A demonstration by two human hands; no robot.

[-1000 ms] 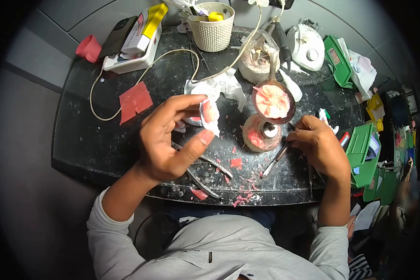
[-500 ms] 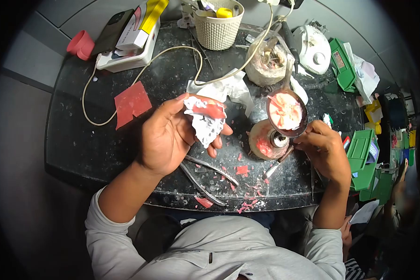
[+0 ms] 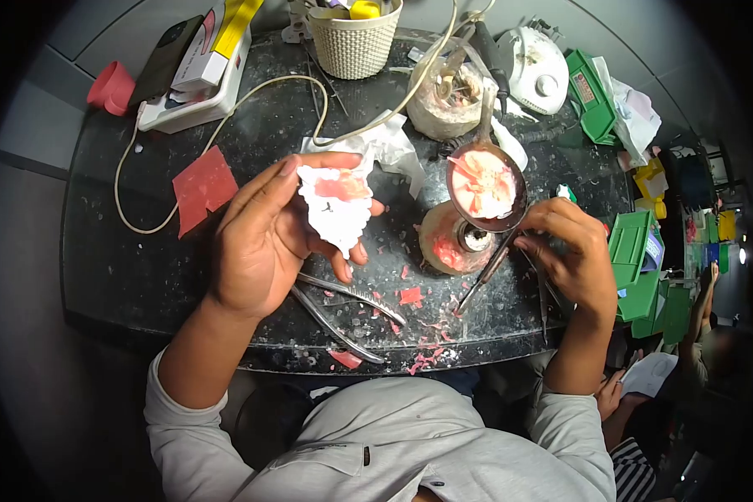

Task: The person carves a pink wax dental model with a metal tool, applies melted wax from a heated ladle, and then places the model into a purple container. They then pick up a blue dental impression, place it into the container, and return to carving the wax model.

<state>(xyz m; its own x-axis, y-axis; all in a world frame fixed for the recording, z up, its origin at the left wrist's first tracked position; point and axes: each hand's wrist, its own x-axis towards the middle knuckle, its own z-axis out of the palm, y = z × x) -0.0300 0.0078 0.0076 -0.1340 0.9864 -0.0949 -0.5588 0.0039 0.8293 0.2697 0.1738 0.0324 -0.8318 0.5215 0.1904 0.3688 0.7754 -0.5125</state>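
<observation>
A jagged white piece (image 3: 338,216) with a pink patch on its top rests in my left hand (image 3: 263,226), whose fingers curl round it from behind. In my right hand (image 3: 567,251) is a thin tool (image 3: 492,266), pinched between thumb and fingers and slanting down to the left. Beside that hand, a round metal pan (image 3: 517,171) holds pink and whitish wax pieces. Beneath the pan stands a glass burner (image 3: 443,238) with a metal neck.
A pink sheet (image 3: 202,189) lies at the left near a white cable. Metal pliers-like tool (image 3: 335,322) and pink scraps lie at the front. Behind are a woven basket (image 3: 356,46), a bowl (image 3: 443,109), a white device (image 3: 534,71) and green trays (image 3: 632,251). People are at the right.
The camera view has shifted, so the table items appear further left. The white piece is turned with its face more toward the camera. The tool's tip points further down, away from the burner.
</observation>
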